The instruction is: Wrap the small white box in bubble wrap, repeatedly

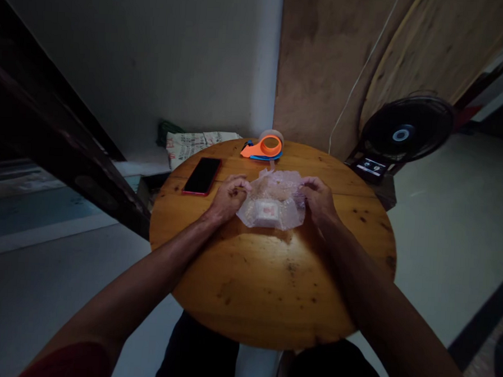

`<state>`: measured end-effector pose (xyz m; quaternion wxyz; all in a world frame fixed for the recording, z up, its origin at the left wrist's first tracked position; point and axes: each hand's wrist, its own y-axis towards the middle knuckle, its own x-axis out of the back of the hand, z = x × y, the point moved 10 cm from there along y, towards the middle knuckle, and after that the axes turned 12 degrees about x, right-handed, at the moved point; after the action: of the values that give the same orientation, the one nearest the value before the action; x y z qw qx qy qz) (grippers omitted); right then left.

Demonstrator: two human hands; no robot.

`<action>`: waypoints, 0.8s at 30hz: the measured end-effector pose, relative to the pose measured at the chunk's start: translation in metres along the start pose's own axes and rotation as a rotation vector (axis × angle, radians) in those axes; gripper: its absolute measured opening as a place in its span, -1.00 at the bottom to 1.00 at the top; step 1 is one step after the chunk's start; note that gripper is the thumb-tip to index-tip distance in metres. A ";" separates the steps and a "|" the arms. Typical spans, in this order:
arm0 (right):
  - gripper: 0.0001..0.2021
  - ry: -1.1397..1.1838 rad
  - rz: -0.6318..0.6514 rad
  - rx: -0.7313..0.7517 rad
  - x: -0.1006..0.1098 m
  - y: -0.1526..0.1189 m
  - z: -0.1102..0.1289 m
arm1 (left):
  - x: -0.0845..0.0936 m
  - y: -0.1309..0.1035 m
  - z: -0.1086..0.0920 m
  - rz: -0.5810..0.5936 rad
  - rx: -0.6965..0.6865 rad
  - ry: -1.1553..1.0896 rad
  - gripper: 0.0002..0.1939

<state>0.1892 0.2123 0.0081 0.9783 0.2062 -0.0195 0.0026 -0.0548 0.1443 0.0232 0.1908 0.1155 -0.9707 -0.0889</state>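
Note:
A sheet of clear bubble wrap [292, 216] lies spread on the round wooden table, held out between my two hands. Near its front edge a small white box [268, 209] with a reddish mark sits in or under the plastic; I cannot tell which. My left hand [229, 197] pinches the left edge of the wrap with curled fingers. On the opposite side my right hand [318, 199] grips the right edge between thumb and fingers. Just behind the wrap rests an orange and blue tape dispenser [253, 150] with a roll of tape in it.
A black-screened phone with a red edge [202, 176] lies on the wooden table [255, 284], left of my left hand. A dark fan [406, 132] stands beyond the table's right edge. Behind the table's left rim is a printed sack [195, 143]. Walls rise close behind.

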 end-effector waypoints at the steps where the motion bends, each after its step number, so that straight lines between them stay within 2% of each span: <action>1: -0.79 -0.014 0.009 0.021 -0.001 0.000 0.002 | -0.003 0.000 -0.002 0.030 -0.031 0.050 -0.84; 6: -0.83 -0.049 0.038 0.074 -0.003 -0.001 0.008 | -0.021 -0.001 0.003 0.197 -0.013 0.097 -0.69; 9: -0.83 -0.089 0.048 0.061 -0.002 0.000 0.006 | -0.026 -0.002 0.007 0.240 0.037 0.052 -0.54; 12: -0.84 -0.116 -0.029 0.035 0.008 0.002 0.002 | -0.018 0.001 0.016 0.169 0.106 0.048 -0.43; 15: -0.87 -0.076 -0.101 -0.085 0.018 0.002 -0.012 | -0.011 0.005 0.028 0.107 0.191 0.044 -0.39; 18: -0.89 -0.098 -0.102 -0.161 0.022 0.001 -0.019 | -0.007 0.007 0.035 0.083 0.238 0.016 -0.39; 20: -0.90 -0.216 -0.063 -0.122 0.025 0.004 -0.015 | -0.006 0.008 0.035 0.083 0.241 -0.028 -0.39; 22: -0.91 -0.416 -0.004 -0.018 0.026 0.008 -0.002 | -0.003 0.009 0.035 0.080 0.258 -0.069 -0.40; 24: -0.89 -0.616 0.056 0.082 0.025 0.010 0.010 | 0.008 0.008 0.029 0.020 0.245 -0.080 -0.47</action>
<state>0.2139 0.2172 0.0222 0.9168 0.2361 -0.3205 -0.0324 -0.0744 0.1535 0.0012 0.1373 0.1248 -0.9823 0.0276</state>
